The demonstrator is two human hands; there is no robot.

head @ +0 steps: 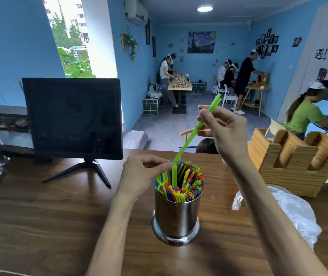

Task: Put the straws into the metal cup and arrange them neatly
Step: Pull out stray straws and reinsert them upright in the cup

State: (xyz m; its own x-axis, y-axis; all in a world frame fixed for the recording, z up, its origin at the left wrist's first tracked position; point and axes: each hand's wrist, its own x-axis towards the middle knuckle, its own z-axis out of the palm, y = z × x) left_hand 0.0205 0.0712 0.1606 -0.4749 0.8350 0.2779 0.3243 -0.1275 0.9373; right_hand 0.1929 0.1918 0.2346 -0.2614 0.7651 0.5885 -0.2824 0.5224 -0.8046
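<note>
A shiny cylindrical metal cup [176, 216] with a flared base stands upright on the dark brown wooden desk [39, 216], near the person's edge and roughly centred between the two forearms. It is packed with thin plastic straws in blue, yellow, green, orange and red [187, 184], standing on end; their tops sit at uneven heights, with a taller clump of green and yellow ones at the back left of the bundle.

The right hand [223, 128] is raised above and behind the cup. Its grip is closed on a few bright green straws [197, 128], pinched between thumb and fingertips near their upper part. These straws slant down to the left, their lower ends reaching the top of the bundle at the cup's back left, their upper ends sticking out past the fingers.

The left hand [143, 172] sits just left of the cup's mouth with fingers curled, and its fingertips meet at the tall green and yellow straws where the slanted ones come down; its grip appears to pinch those straw tops, though the exact contact is hard to make out.

On the desk to the left stands a black flat monitor [71, 116] on a splayed stand. To the right lie a crumpled clear plastic bag [290, 212] and, behind it, a slotted light wooden holder [294, 162].
</note>
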